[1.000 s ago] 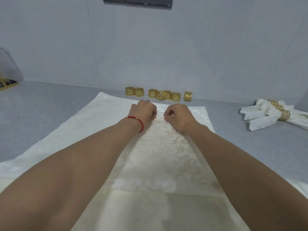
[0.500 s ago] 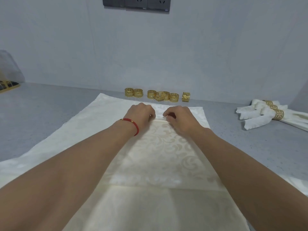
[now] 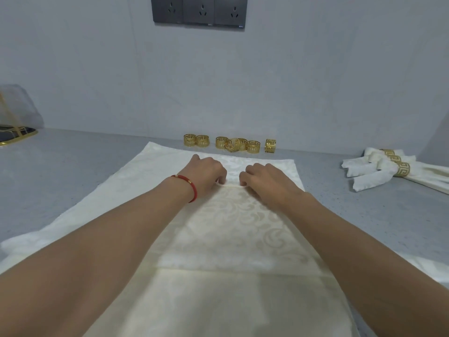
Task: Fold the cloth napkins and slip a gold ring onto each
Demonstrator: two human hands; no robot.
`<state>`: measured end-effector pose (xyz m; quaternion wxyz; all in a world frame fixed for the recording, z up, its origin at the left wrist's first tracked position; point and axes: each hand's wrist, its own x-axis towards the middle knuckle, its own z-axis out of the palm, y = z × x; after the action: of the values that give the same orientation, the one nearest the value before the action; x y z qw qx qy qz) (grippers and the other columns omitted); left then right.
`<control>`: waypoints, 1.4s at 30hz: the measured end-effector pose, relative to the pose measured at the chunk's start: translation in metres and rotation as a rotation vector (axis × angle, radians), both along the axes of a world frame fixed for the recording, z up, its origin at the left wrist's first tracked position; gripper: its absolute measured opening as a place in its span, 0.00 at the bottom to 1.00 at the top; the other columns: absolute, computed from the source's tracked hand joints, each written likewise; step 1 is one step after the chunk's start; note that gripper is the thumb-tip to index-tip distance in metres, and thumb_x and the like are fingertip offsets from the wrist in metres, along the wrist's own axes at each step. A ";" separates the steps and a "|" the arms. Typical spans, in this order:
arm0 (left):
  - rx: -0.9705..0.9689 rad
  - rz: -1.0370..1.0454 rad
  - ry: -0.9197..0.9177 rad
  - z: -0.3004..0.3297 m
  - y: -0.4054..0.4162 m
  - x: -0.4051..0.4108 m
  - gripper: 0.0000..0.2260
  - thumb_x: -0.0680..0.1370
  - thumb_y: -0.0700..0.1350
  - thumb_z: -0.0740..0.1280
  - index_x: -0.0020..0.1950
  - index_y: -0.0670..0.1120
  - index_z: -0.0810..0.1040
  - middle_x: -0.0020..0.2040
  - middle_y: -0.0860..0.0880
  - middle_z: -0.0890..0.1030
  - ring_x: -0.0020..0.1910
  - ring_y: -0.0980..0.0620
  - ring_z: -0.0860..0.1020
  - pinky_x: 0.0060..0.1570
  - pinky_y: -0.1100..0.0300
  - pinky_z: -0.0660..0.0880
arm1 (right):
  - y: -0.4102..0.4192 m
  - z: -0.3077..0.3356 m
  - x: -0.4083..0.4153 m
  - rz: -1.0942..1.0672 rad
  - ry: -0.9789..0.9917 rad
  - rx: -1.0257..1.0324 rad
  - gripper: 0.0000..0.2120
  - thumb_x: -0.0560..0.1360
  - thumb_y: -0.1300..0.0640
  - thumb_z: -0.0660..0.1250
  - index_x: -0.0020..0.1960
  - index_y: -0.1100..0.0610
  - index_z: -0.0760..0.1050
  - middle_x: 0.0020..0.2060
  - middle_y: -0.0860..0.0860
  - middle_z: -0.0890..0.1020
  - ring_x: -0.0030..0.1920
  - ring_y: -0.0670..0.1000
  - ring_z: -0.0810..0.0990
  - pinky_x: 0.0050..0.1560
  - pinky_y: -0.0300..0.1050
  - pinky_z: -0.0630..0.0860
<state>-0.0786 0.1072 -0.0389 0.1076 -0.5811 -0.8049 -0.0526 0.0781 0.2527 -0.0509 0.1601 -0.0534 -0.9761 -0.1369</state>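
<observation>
Both hands have drawn the folded edge of the cream napkin point(image 3: 218, 227) slightly nearer since the earlier frames. Left hand point(image 3: 206, 172), with a red bracelet point(image 3: 188, 187) at the wrist, and right hand point(image 3: 267, 181) lie side by side, knuckles up, fingers curled and pinching the raised fold that runs between them. Napkin lies spread on the grey counter point(image 3: 73, 171), its far edge just short of the loose gold rings point(image 3: 230, 144) lined along the wall. Finished napkins point(image 3: 371, 171), each already wearing a gold ring, rest well apart at right. Dark socket panel point(image 3: 198, 10) is mounted on the wall above.
</observation>
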 end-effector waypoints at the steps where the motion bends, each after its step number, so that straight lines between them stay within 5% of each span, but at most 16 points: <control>1: -0.021 -0.016 0.046 0.001 -0.002 0.001 0.13 0.76 0.38 0.63 0.49 0.54 0.81 0.41 0.56 0.74 0.50 0.51 0.75 0.49 0.55 0.62 | 0.002 -0.002 0.003 -0.009 -0.026 -0.041 0.14 0.75 0.67 0.65 0.58 0.54 0.75 0.51 0.51 0.77 0.47 0.54 0.73 0.44 0.49 0.66; 3: 0.011 0.008 0.027 0.000 -0.006 0.006 0.12 0.75 0.37 0.62 0.44 0.52 0.82 0.39 0.52 0.75 0.48 0.47 0.76 0.44 0.57 0.63 | 0.003 -0.005 0.006 -0.082 0.008 -0.307 0.13 0.79 0.64 0.61 0.58 0.53 0.78 0.51 0.49 0.79 0.51 0.53 0.77 0.50 0.50 0.74; 5: 0.152 0.091 -0.183 -0.005 -0.009 0.009 0.14 0.74 0.35 0.62 0.41 0.52 0.82 0.37 0.53 0.75 0.47 0.44 0.79 0.40 0.60 0.69 | 0.004 -0.007 0.007 -0.150 0.151 -0.615 0.14 0.82 0.62 0.59 0.62 0.54 0.80 0.52 0.49 0.81 0.51 0.51 0.77 0.52 0.46 0.75; 8: 0.326 0.237 -0.425 -0.014 -0.007 0.009 0.13 0.77 0.37 0.64 0.53 0.49 0.86 0.50 0.50 0.82 0.50 0.47 0.81 0.53 0.56 0.78 | 0.007 -0.010 0.003 -0.265 0.208 -0.802 0.11 0.80 0.62 0.65 0.60 0.62 0.81 0.54 0.56 0.83 0.49 0.57 0.80 0.50 0.49 0.77; 12: 0.158 0.187 -0.155 -0.018 -0.007 0.007 0.10 0.80 0.42 0.63 0.55 0.51 0.82 0.50 0.53 0.74 0.57 0.49 0.74 0.54 0.52 0.69 | 0.001 -0.009 0.001 -0.341 0.165 -0.549 0.03 0.78 0.56 0.68 0.46 0.52 0.80 0.46 0.48 0.82 0.52 0.54 0.74 0.57 0.54 0.70; 19: 0.109 0.044 0.101 -0.010 -0.023 0.014 0.11 0.76 0.36 0.62 0.52 0.52 0.75 0.47 0.54 0.76 0.51 0.50 0.74 0.47 0.55 0.61 | -0.008 0.001 0.023 -0.140 -0.067 -0.053 0.18 0.71 0.67 0.66 0.57 0.52 0.72 0.51 0.48 0.75 0.52 0.54 0.73 0.58 0.52 0.69; 22: 0.096 0.065 0.082 -0.010 -0.028 0.017 0.12 0.76 0.38 0.60 0.49 0.53 0.78 0.45 0.55 0.78 0.49 0.50 0.76 0.45 0.56 0.59 | -0.009 -0.001 0.029 -0.155 -0.056 -0.151 0.12 0.77 0.60 0.63 0.58 0.50 0.76 0.53 0.47 0.77 0.54 0.52 0.76 0.58 0.52 0.71; 25: 0.195 0.167 -0.146 -0.013 -0.031 0.018 0.14 0.78 0.39 0.60 0.55 0.52 0.81 0.51 0.51 0.81 0.50 0.47 0.78 0.48 0.56 0.71 | -0.006 -0.006 0.030 -0.230 0.118 -0.522 0.09 0.81 0.58 0.61 0.52 0.52 0.80 0.49 0.48 0.81 0.50 0.53 0.79 0.53 0.53 0.77; 27: 0.297 0.242 -0.261 -0.018 -0.032 0.018 0.15 0.79 0.39 0.60 0.58 0.51 0.82 0.55 0.48 0.81 0.54 0.45 0.79 0.54 0.54 0.76 | -0.005 -0.007 0.031 -0.275 0.142 -0.615 0.09 0.81 0.58 0.63 0.57 0.54 0.81 0.51 0.51 0.82 0.53 0.54 0.79 0.56 0.54 0.77; 31: 0.199 0.238 -0.238 -0.020 -0.031 0.017 0.15 0.80 0.38 0.60 0.61 0.50 0.82 0.59 0.48 0.79 0.60 0.45 0.77 0.58 0.51 0.73 | -0.012 -0.006 0.029 -0.290 0.100 -0.449 0.08 0.80 0.59 0.65 0.54 0.54 0.83 0.50 0.51 0.83 0.55 0.55 0.78 0.57 0.55 0.75; 37: 0.073 0.156 0.158 -0.013 -0.038 0.023 0.10 0.77 0.36 0.60 0.51 0.51 0.74 0.48 0.52 0.74 0.52 0.49 0.73 0.46 0.55 0.59 | -0.028 0.001 0.035 -0.155 0.016 0.062 0.12 0.77 0.66 0.63 0.58 0.55 0.74 0.53 0.50 0.78 0.55 0.55 0.75 0.50 0.48 0.67; 42: -0.042 0.048 0.182 -0.003 -0.045 0.027 0.12 0.75 0.35 0.60 0.53 0.50 0.75 0.49 0.53 0.76 0.52 0.50 0.74 0.50 0.55 0.65 | -0.032 0.004 0.048 -0.085 -0.117 0.066 0.11 0.79 0.65 0.61 0.60 0.56 0.71 0.54 0.51 0.74 0.55 0.55 0.74 0.48 0.46 0.65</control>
<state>-0.0515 0.0627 -0.0423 0.1697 -0.5661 -0.8064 0.0198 0.1259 0.2207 -0.0465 0.0987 -0.0813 -0.9756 -0.1785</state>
